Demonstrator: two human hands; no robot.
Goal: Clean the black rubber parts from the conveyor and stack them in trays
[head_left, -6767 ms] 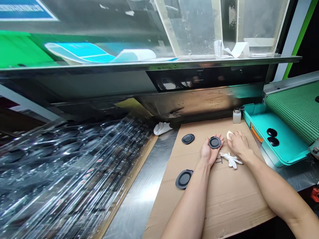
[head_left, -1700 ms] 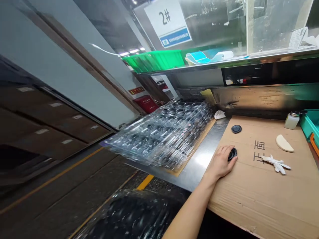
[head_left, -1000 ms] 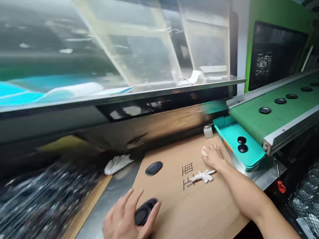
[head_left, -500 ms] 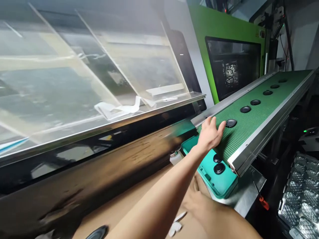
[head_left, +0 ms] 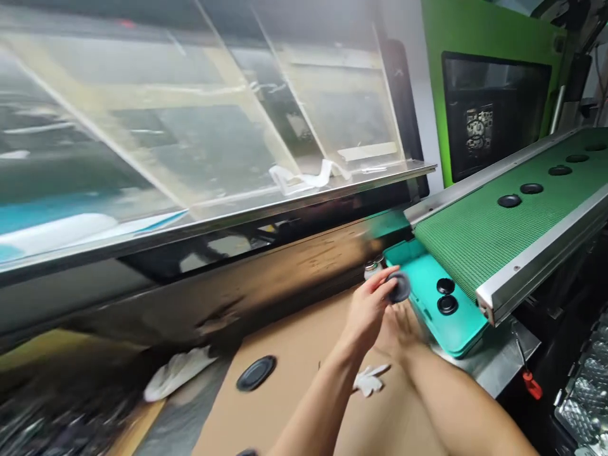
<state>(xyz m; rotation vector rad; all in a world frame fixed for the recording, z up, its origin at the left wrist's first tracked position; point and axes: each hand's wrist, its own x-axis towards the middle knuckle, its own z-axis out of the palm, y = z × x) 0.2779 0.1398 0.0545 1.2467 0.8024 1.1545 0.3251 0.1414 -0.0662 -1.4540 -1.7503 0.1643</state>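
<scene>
Teal is the colour of the tray (head_left: 422,271), and from it I give all the places. At its left edge, in front of the tray as the camera sees it, is the held disc (head_left: 398,287), dark, round and a little blurred. The left hand (head_left: 368,311) has it by the rim: its thumb and fingers are clamped on the disc, which is turned with its flat face toward the camera. Whether this disc touches the tray, I cannot tell. Lower and also just beside the left wall of the tray is the right hand (head_left: 401,326), partly hidden by the left hand and blurred, low over the cardboard (head_left: 294,354); I cannot tell if its fingers are apart or together, nor if they hold something. Inside the tray lie two black discs (head_left: 447,305), close to each other. Just left of the far end of the tray stands a small bottle (head_left: 373,268), with its lower part covered by the left hand. Above the tray and to its right runs the green belt (head_left: 465,244), and five dark discs (head_left: 509,201) lie on it, one after another. Left of the tray, on the cardboard, are a white glove (head_left: 369,382), near the forearms, and, well apart from the tray, a black oval piece (head_left: 256,372). Right of the tray, lower, one sees a red handle (head_left: 532,384).
</scene>
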